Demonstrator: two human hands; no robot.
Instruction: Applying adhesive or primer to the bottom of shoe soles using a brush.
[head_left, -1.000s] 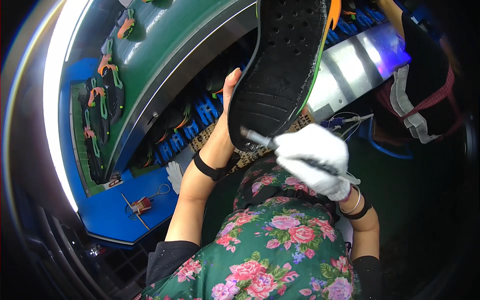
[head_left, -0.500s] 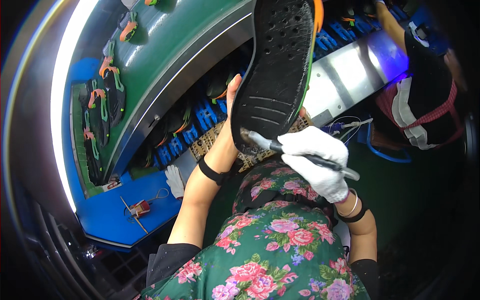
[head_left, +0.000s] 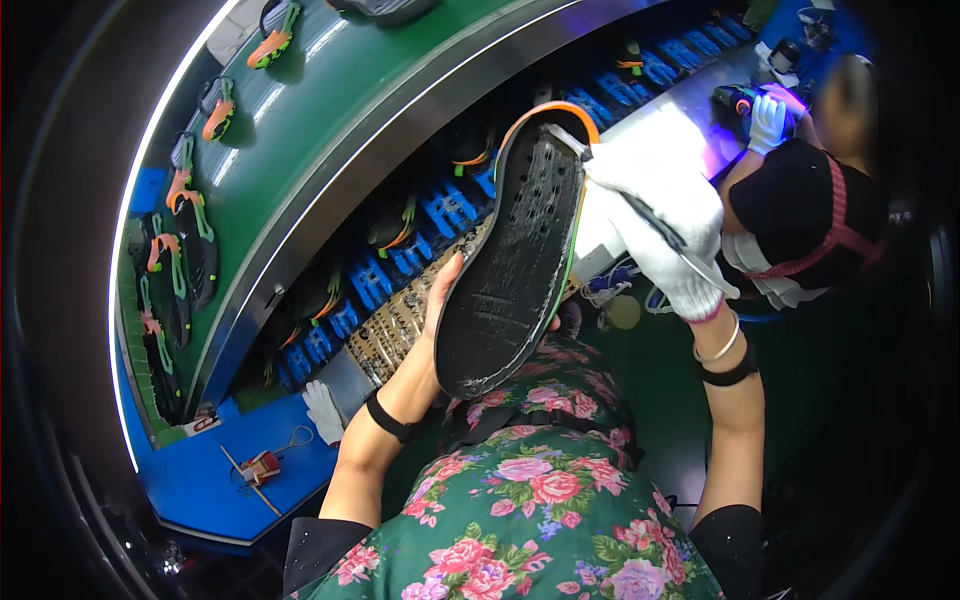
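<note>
A black shoe sole [head_left: 488, 305], with an orange rim at its far end and a green line along one side, lies tilted in front of my apron. My bare left hand [head_left: 441, 300] holds it from beneath; the thumb shows at the left edge and fingertips at the right. In a white knit glove, my right hand [head_left: 655, 205] is closed around a slim brush [head_left: 655, 222]. The brush's tip touches the inside of the sole's far end, by the orange rim. Wet, shiny streaks run over the sole's perforated surface.
A green conveyor [head_left: 330, 90] carries shoe parts on the left. Below it, a rack of blue holders [head_left: 372, 285] bears more shoe parts. A blue side table [head_left: 200, 480] holds a small red container [head_left: 262, 467] and a white glove [head_left: 323, 410]. A co-worker [head_left: 800, 210] works at the right.
The sole has come lower and nearer to me, bringing its whole orange-rimmed end into view. My right hand has carried the brush from the sole's near end up to its far end.
</note>
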